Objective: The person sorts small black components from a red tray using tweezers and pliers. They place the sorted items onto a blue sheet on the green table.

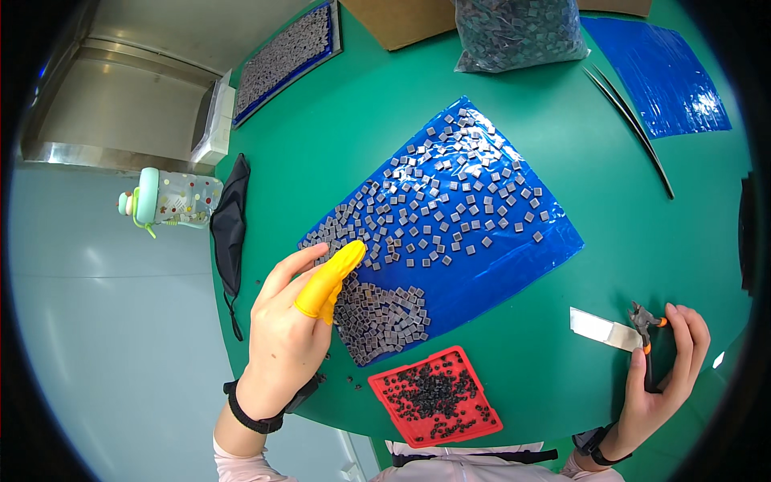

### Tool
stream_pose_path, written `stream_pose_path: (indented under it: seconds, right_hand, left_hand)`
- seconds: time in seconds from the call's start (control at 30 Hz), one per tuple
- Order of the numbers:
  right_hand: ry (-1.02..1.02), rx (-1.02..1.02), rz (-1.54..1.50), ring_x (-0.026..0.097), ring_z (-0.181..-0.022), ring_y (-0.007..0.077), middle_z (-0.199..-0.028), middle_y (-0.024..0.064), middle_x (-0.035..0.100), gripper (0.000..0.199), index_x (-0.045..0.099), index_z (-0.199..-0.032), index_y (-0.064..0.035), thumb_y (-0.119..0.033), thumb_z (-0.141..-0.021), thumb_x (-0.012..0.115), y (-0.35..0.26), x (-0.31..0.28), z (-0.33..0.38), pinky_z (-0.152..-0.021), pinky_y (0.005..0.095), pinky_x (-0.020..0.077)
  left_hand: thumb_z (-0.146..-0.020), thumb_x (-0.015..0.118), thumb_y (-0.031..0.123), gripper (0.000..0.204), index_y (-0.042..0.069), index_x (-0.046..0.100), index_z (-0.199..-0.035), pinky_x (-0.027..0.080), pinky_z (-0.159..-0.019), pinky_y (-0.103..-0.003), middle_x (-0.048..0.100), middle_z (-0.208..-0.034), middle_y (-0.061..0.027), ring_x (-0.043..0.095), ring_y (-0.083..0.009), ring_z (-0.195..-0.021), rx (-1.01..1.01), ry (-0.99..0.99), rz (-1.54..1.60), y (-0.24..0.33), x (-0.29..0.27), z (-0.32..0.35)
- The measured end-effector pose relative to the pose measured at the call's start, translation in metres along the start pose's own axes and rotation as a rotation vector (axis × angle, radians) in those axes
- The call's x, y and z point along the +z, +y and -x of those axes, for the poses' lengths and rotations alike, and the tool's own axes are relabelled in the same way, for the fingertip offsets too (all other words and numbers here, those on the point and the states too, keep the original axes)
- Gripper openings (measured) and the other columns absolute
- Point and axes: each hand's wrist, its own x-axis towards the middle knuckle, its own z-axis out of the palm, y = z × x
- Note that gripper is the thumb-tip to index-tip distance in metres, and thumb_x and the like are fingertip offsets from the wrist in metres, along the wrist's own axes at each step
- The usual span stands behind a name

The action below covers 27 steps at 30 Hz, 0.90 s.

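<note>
My left hand (293, 321) reaches over the left edge of a blue plastic film (482, 281), a yellow finger cot (329, 281) on one digit. Its visible fingers are stretched out, with the covered tip at the small grey square pieces (381, 321). These crowd together at the film's left and lower left and lie scattered toward its far end. On the right, my right hand (671, 361) curls around side cutters (645, 317) with black and orange handles, thumb and forefinger on either side. A pale flat strip (602, 329) lies beside the cutter jaws.
A red tray (462, 361) of small black parts sits near my body. Far back are a bag of grey pieces (522, 32), cardboard (401, 20) and a filled panel (285, 60). Tweezers (634, 124) and blue film (666, 72) lie far right; a black mask (230, 225) and bottle (181, 198) are left.
</note>
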Motion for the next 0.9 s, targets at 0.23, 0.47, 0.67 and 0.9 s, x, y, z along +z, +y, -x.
stream_pose_path:
  seconds: [0.23, 0.47, 0.67, 0.9]
  right_hand:
    - [0.002, 0.004, -0.005, 0.05, -0.114, 0.0284, -0.121, 0.0151, 0.049, 0.051, 0.057, -0.117, 0.0027, 0.008, -0.066, 0.056, -0.0002, 0.0001, 0.0001, -0.097, 0.0375, 0.0407]
    - [-0.034, -0.037, 0.072, 0.05, -0.114, 0.0285, -0.121, 0.0149, 0.05, 0.05, 0.057, -0.117, 0.0032, 0.006, -0.067, 0.056, 0.004, -0.0027, -0.0004, -0.096, 0.0377, 0.0416]
    - [-0.005, 0.008, 0.03, 0.05, -0.113, 0.0285, -0.121, 0.0149, 0.05, 0.048, 0.058, -0.116, 0.003, 0.006, -0.068, 0.057, -0.0034, -0.0004, -0.0013, -0.096, 0.0379, 0.0418]
    - [-0.005, 0.003, 0.033, 0.05, -0.114, 0.0282, -0.121, 0.0147, 0.05, 0.049, 0.058, -0.117, 0.0025, 0.005, -0.068, 0.057, -0.0036, -0.0006, -0.0016, -0.097, 0.0378, 0.0411]
  left_hand:
    - [-0.068, 0.064, -0.014, 0.041, 0.002, 0.067, -0.106, 0.053, -0.084, -0.035, 0.067, -0.098, -0.0125, 0.061, -0.0296, -0.104, -0.034, 0.054, -0.016, -0.0028, 0.0023, -0.0016]
    - [-0.069, 0.063, -0.013, 0.041, 0.002, 0.066, -0.107, 0.052, -0.085, -0.037, 0.068, -0.097, -0.0122, 0.061, -0.0295, -0.105, -0.028, -0.009, -0.006, -0.0036, 0.0035, -0.0006]
    - [-0.078, 0.061, -0.01, 0.04, 0.009, 0.068, -0.112, 0.052, -0.083, -0.035, 0.064, -0.11, -0.0129, 0.063, -0.029, -0.098, -0.016, -0.012, -0.031, -0.0044, 0.0024, 0.0007]
    - [-0.069, 0.064, -0.012, 0.041, 0.002, 0.066, -0.108, 0.051, -0.085, -0.037, 0.067, -0.099, -0.0121, 0.061, -0.0295, -0.105, -0.05, -0.004, -0.001, -0.005, 0.0019, 0.0018]
